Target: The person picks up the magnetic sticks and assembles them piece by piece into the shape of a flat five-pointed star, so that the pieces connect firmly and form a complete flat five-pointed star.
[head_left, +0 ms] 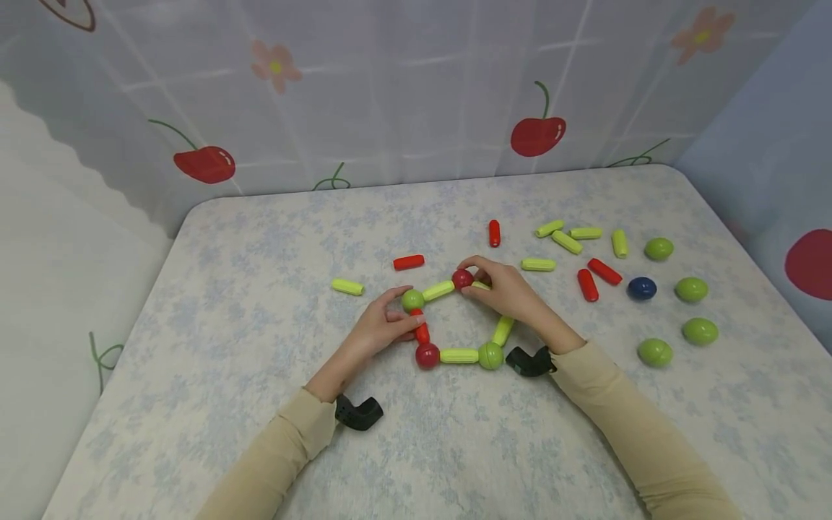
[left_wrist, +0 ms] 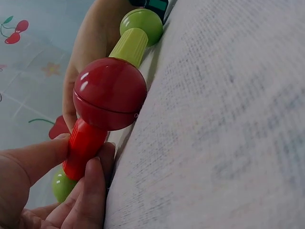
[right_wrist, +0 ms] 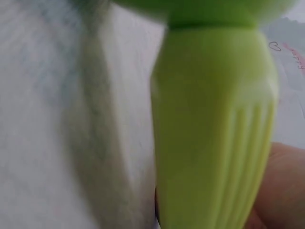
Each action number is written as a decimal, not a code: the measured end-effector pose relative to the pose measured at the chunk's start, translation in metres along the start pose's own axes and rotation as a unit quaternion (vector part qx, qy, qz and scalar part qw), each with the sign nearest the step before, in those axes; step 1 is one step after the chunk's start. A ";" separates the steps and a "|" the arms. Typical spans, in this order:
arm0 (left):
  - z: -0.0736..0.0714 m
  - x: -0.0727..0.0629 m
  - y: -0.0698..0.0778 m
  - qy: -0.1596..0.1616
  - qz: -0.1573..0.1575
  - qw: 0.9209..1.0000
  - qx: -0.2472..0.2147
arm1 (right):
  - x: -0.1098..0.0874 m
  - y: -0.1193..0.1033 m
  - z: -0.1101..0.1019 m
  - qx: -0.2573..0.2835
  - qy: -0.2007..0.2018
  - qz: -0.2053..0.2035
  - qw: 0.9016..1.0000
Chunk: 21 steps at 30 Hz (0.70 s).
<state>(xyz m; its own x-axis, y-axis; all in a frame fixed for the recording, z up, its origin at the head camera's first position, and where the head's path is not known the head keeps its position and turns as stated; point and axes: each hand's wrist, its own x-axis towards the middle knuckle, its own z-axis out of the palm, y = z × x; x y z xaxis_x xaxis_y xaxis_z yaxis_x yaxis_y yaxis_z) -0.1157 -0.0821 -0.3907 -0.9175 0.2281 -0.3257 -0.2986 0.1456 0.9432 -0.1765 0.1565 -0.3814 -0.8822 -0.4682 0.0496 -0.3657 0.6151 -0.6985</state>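
Red and green balls joined by short rods form a ring on the table. My left hand point(head_left: 382, 326) pinches the red rod point(left_wrist: 85, 148) between thumb and fingers; one fingertip lies by the green ball point(head_left: 412, 300) above it. Below that rod sits a red ball point(head_left: 427, 355), joined by a yellow-green rod point(head_left: 459, 356) to another green ball point(head_left: 490, 355). My right hand point(head_left: 502, 289) holds the far red ball point(head_left: 462, 279), partly covering the rod beside it. A ribbed yellow-green rod point(right_wrist: 209, 129) fills the right wrist view, with one of my fingers point(right_wrist: 286, 183) behind it.
Loose red rods point(head_left: 409, 262) and yellow-green rods point(head_left: 347, 287) lie beyond the ring. At the right are a dark blue ball point(head_left: 642, 288) and several green balls point(head_left: 691, 289). A printed curtain point(head_left: 403, 101) hangs behind the table's far edge.
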 end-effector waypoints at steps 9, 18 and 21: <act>-0.005 0.000 0.000 0.018 0.002 0.999 0.041 | -0.019 0.001 -0.026 -0.033 -0.043 0.023 0.998; -0.016 -0.003 0.001 0.017 0.036 0.993 0.110 | -0.053 0.009 -0.033 -0.069 -0.055 0.018 0.996; -0.022 -0.003 -0.002 0.015 0.039 0.990 0.132 | -0.053 0.009 -0.026 -0.049 -0.051 -0.002 0.997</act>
<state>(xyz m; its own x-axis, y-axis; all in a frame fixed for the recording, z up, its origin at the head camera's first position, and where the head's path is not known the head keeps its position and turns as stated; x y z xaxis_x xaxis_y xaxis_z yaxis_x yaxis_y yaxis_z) -0.1183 -0.1043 -0.3901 -0.9438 0.2195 -0.2470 -0.1514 0.3771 0.9137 -0.1409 0.2033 -0.3720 -0.8475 -0.5302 -0.0236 -0.4017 0.6700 -0.6243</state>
